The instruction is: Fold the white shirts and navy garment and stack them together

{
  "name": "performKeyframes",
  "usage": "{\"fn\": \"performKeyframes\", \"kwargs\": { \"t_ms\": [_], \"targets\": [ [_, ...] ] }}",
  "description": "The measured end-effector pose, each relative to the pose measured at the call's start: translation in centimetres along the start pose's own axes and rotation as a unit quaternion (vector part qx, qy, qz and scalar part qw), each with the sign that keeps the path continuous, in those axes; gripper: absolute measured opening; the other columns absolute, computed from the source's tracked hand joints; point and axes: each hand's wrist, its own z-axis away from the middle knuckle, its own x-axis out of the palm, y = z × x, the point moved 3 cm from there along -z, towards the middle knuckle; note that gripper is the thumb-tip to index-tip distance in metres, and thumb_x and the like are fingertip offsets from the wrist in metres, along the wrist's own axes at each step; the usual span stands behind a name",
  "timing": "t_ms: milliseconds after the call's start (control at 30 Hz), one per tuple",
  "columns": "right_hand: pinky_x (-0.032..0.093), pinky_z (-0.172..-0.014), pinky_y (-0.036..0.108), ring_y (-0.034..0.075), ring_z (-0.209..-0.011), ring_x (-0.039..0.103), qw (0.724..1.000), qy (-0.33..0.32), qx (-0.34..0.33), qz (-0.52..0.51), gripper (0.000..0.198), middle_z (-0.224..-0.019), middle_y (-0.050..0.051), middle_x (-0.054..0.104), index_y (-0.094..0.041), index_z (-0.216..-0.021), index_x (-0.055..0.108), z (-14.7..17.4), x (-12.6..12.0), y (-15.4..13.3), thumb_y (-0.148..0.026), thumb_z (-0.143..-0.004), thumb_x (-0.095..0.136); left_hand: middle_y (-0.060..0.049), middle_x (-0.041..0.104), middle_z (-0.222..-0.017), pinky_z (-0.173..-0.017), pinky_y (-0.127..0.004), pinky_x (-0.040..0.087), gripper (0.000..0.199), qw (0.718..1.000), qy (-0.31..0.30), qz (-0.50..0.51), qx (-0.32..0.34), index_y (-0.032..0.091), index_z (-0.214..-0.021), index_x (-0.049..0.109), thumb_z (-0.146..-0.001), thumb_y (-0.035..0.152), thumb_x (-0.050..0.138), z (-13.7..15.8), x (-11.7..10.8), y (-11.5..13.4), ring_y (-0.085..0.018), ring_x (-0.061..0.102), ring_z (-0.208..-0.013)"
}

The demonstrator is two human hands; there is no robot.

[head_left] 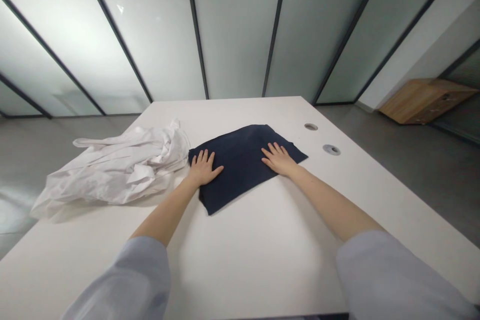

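Navy cloth [243, 160] lies flat mid-table, folded into a rough four-sided shape set at a slant, matte, smooth, edges crisp. Left hand [203, 169] flat on its left edge, palm down, fingers spread, thumb out across the fabric. Right hand [279, 159] flat on its right part, palm down, fingers slightly fanned. Neither hand pinches anything. Both forearms bare, pale blue sleeves pushed up. White garment [116, 167] heaped left of the cloth, crumpled, heavily creased, thin fabric; its right edge is just beside the left hand, possibly touching the cloth, hard to tell. Table [262, 260] white, smooth, matte. Two round grommets [331, 149] set in it right of the cloth. Frosted glass panels with dark frames behind. Wooden cabinet [423, 100] far right on the floor.
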Motion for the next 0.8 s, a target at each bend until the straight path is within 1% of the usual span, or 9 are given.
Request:
{"fn": "performKeyframes", "kwargs": {
  "t_ms": [100, 167, 233, 300, 400, 467, 567, 667, 800],
  "targets": [
    [0.014, -0.114, 0.059, 0.04, -0.145, 0.017, 0.993, 0.031, 0.113, 0.005, 0.064, -0.156, 0.021, 0.026, -0.012, -0.149, 0.037, -1.7, -1.3, 2.0, -0.047, -0.096, 0.039, -0.013, 0.022, -0.16, -0.118, -0.05, 0.013, 0.082, 0.994, 0.031, 0.008, 0.104, 0.019, -0.151, 0.033, -0.087, 0.07, 0.036, 1.5, -0.5, 2.1, -0.032, 0.014, -0.148],
    [0.013, -0.113, 0.06, 0.041, -0.144, 0.016, 0.987, 0.048, 0.15, -0.004, 0.066, -0.156, 0.023, 0.025, -0.009, -0.149, 0.035, -1.8, -2.0, 1.4, -0.045, -0.094, 0.042, -0.011, 0.025, -0.159, -0.118, -0.049, 0.015, 0.083, 0.989, 0.011, 0.028, 0.148, 0.022, -0.15, 0.036, -0.084, 0.074, 0.039, 2.1, -0.4, 3.2, -0.031, 0.019, -0.147],
    [0.013, -0.114, 0.059, 0.041, -0.145, 0.015, 0.988, 0.056, 0.14, -0.024, 0.067, -0.157, 0.022, 0.025, -0.01, -0.15, 0.032, -1.1, -2.2, -0.9, -0.047, -0.094, 0.041, -0.011, 0.027, -0.158, -0.117, -0.051, 0.017, 0.086, 0.989, -0.014, 0.046, 0.142, 0.024, -0.149, 0.037, -0.081, 0.077, 0.04, 2.3, -0.2, 3.7, -0.032, 0.023, -0.146],
    [0.012, -0.114, 0.058, 0.039, -0.146, 0.014, 0.992, 0.047, 0.098, -0.057, 0.068, -0.158, 0.018, 0.024, -0.015, -0.152, 0.031, 0.2, -1.9, -4.2, -0.053, -0.095, 0.036, -0.012, 0.027, -0.158, -0.116, -0.053, 0.017, 0.086, 0.991, -0.018, 0.056, 0.124, 0.024, -0.149, 0.037, -0.081, 0.077, 0.041, 2.1, 0.0, 4.0, -0.033, 0.022, -0.146],
    [0.01, -0.114, 0.061, 0.038, -0.146, 0.012, 0.993, -0.014, 0.063, -0.098, 0.074, -0.16, 0.014, 0.022, -0.022, -0.153, 0.028, 2.1, -0.6, -8.2, -0.065, -0.094, 0.025, -0.012, 0.026, -0.158, -0.116, -0.054, 0.017, 0.086, 0.993, -0.011, 0.057, 0.098, 0.024, -0.149, 0.036, -0.082, 0.076, 0.041, 1.5, 0.2, 4.5, -0.033, 0.022, -0.146],
    [0.009, -0.112, 0.064, 0.039, -0.146, 0.011, 0.989, -0.057, 0.068, -0.116, 0.077, -0.16, 0.014, 0.019, -0.024, -0.153, 0.028, 2.6, 0.0, -9.1, -0.07, -0.092, 0.021, -0.013, 0.025, -0.158, -0.116, -0.054, 0.017, 0.086, 0.996, -0.009, 0.052, 0.079, 0.023, -0.15, 0.035, -0.082, 0.075, 0.04, 1.2, 0.3, 4.8, -0.034, 0.021, -0.146],
    [0.007, -0.112, 0.064, 0.037, -0.147, 0.01, 0.982, -0.098, 0.079, -0.142, 0.076, -0.161, 0.01, 0.018, -0.028, -0.152, 0.031, 1.9, -0.1, -7.8, -0.071, -0.092, 0.017, -0.014, 0.024, -0.159, -0.116, -0.055, 0.016, 0.088, 0.997, -0.014, 0.044, 0.063, 0.02, -0.151, 0.033, -0.083, 0.076, 0.037, 1.3, 0.3, 5.4, -0.035, 0.021, -0.146],
    [0.005, -0.114, 0.063, 0.035, -0.148, 0.008, 0.978, -0.112, 0.07, -0.16, 0.072, -0.161, 0.006, 0.018, -0.032, -0.151, 0.032, 0.4, -0.5, -5.6, -0.07, -0.092, 0.018, -0.017, 0.023, -0.159, -0.115, -0.056, 0.016, 0.09, 0.998, -0.015, 0.031, 0.061, 0.017, -0.152, 0.031, -0.084, 0.076, 0.034, 2.0, 0.4, 6.6, -0.037, 0.02, -0.146],
    [0.005, -0.114, 0.064, 0.033, -0.147, 0.012, 0.978, -0.104, 0.055, -0.175, 0.063, -0.16, 0.002, 0.022, -0.033, -0.148, 0.039, -1.5, -0.9, -3.8, -0.064, -0.095, 0.024, -0.022, 0.025, -0.157, -0.113, -0.058, 0.02, 0.092, 0.999, -0.005, 0.012, 0.047, 0.011, -0.151, 0.031, -0.086, 0.075, 0.03, 3.7, 0.5, 9.6, -0.04, 0.02, -0.145]
  ]
}}
